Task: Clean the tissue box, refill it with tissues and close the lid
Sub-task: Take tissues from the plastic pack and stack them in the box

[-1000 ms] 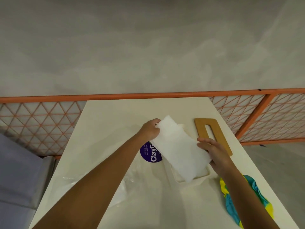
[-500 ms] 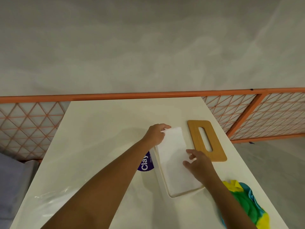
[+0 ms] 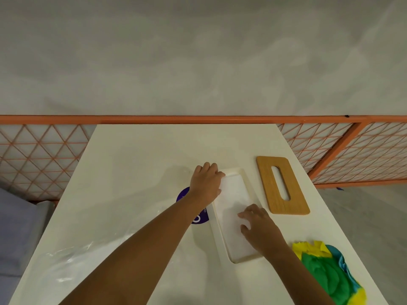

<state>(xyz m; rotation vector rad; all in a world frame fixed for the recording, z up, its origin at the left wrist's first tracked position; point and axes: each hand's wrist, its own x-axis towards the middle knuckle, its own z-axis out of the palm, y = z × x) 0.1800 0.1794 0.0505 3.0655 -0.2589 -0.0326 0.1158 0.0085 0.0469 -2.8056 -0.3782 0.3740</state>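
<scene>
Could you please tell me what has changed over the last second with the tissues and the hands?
The tissue stack went from held above the tissue box down into it. The left hand and right hand now press it flat instead of gripping its ends. The wooden lid and the colourful cloth stayed on the table.

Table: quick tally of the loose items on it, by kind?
Tissue box: 1
Tissue stack: 1
Wooden lid: 1
Cleaning cloth: 1
Clear plastic wrapper: 1
Total: 5
</scene>
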